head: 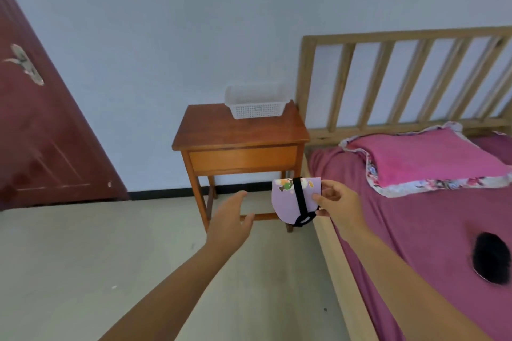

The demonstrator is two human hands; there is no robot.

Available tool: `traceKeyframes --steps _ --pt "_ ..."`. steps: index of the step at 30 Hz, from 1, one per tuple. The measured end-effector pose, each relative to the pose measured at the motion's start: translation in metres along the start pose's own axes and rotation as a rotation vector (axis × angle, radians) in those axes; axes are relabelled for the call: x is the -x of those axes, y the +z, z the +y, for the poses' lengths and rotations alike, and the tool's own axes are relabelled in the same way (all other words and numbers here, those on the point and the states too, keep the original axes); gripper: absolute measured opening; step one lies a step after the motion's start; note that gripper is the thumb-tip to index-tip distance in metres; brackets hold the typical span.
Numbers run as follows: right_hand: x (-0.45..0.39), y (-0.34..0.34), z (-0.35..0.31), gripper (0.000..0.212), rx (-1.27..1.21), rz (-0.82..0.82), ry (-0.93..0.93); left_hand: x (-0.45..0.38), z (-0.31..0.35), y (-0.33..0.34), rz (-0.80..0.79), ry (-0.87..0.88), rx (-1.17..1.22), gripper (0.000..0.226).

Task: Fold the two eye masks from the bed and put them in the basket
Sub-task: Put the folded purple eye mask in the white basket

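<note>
My right hand (336, 202) pinches a folded lilac eye mask (288, 202) with a black strap across it and a small printed pattern near the top, held in the air in front of the bedside table. My left hand (231, 219) hovers to the left of the mask, fingers apart, touching nothing. A black eye mask (491, 261) lies flat on the magenta bed sheet at the right. The white perforated basket (256, 112) stands at the back of the bedside table, and I can see nothing inside it.
The wooden bedside table (241, 130) stands against the wall beside the bed's slatted headboard (401, 77). A pink pillow (426, 160) lies at the head of the bed. A dark red door (41, 133) is at the left. Pale floor stretches below my arms.
</note>
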State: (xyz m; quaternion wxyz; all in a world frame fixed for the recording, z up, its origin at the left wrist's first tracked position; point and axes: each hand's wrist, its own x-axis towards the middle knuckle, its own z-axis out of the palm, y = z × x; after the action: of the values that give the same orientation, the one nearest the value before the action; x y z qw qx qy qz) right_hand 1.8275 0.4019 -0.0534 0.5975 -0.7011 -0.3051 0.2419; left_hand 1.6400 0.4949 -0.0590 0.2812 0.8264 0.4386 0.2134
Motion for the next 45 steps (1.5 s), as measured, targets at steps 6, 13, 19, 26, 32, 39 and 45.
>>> traceKeyframes --steps 6,13,19,26,32,39,45 --pt "-0.144 0.043 -0.020 0.023 -0.050 -0.047 -0.045 -0.153 -0.030 -0.005 0.178 0.056 -0.157 0.043" --pt "-0.345 0.092 -0.043 0.031 -0.068 -0.098 -0.024 -0.346 -0.048 -0.008 0.159 -0.014 -0.362 0.046" --pt "-0.477 0.158 -0.041 0.029 -0.055 -0.154 0.072 -0.459 -0.082 -0.006 0.099 -0.101 -0.381 0.047" --pt "-0.603 0.238 -0.010 0.020 -0.056 -0.140 0.216 -0.594 -0.146 0.010 -0.019 -0.122 -0.421 0.050" --pt "-0.702 0.286 0.021 0.020 0.070 -0.059 0.409 -0.696 -0.179 0.023 -0.231 -0.077 -0.376 0.052" --pt "-0.731 0.327 0.061 0.020 0.203 -0.109 0.517 -0.745 -0.194 0.040 -0.303 -0.093 -0.195 0.061" --pt "-0.737 0.346 0.080 0.028 0.507 -0.180 0.447 -0.750 -0.198 0.045 -0.406 -0.066 -0.303 0.071"
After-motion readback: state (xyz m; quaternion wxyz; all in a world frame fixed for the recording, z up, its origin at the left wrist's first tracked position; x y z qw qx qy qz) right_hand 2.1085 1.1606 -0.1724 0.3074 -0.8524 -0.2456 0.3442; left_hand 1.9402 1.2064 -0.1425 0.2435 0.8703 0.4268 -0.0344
